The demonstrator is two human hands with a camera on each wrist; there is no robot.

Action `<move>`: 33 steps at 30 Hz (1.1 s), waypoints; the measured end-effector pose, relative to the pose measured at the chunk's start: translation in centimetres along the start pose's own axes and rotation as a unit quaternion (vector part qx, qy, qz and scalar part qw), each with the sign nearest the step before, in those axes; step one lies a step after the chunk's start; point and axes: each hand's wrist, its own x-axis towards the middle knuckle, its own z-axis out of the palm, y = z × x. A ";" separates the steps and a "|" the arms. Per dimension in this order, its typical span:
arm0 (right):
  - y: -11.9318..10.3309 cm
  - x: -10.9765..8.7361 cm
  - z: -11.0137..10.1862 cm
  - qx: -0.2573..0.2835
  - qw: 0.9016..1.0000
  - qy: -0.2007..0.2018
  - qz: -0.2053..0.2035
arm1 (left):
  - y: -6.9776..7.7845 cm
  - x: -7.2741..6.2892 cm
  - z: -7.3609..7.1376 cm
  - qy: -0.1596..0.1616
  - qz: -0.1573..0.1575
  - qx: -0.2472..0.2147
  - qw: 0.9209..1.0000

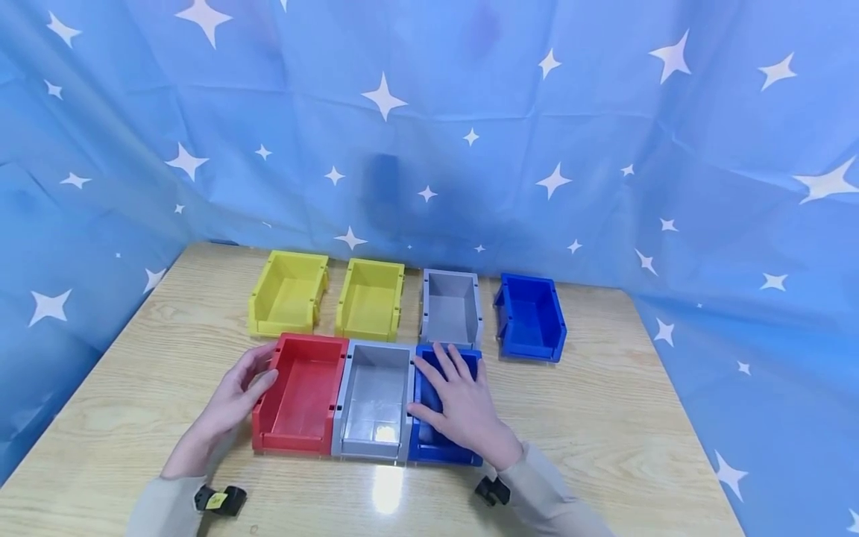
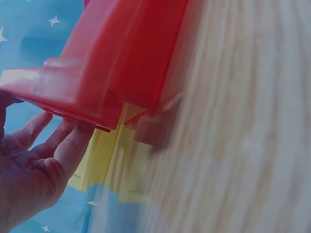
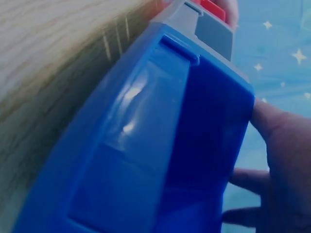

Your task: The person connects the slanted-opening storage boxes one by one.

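Note:
A red bin (image 1: 303, 391), a grey bin (image 1: 377, 384) and a blue bin (image 1: 443, 452) stand side by side in a front row on the table. My left hand (image 1: 233, 395) is at the red bin's left wall, thumb near the rim; in the left wrist view, its extended fingers (image 2: 73, 148) touch the bin's outer side. Spread over the blue bin lies my right hand (image 1: 464, 406), thumb toward the edge shared with the grey bin and fingers reaching to the far rim. In the right wrist view, fingertips meet the blue bin's edge (image 3: 248, 92).
Behind the front row stand a left yellow bin (image 1: 288, 287), another yellow bin (image 1: 370, 298), a grey bin (image 1: 452, 302) and a blue bin (image 1: 532, 317), with gaps between them. A blue star-patterned curtain (image 1: 463, 194) hangs past the wooden table's (image 1: 604, 418) far edge.

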 end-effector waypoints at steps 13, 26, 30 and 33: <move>5.9 1.7 -2.3 0.085 0.960 0.265 -0.023 | 0.4 -0.2 0.3 0.013 0.012 0.017 1.000; 13.4 1.3 -2.5 0.131 0.933 0.328 0.070 | 0.4 -0.3 0.3 0.009 0.013 0.010 1.000; 15.5 1.2 -2.2 0.126 0.917 0.364 0.098 | 0.3 -0.3 0.3 0.009 0.016 0.015 1.000; 17.2 1.0 -2.0 0.127 0.903 0.392 0.124 | 0.2 -0.2 0.2 0.004 0.012 0.017 1.000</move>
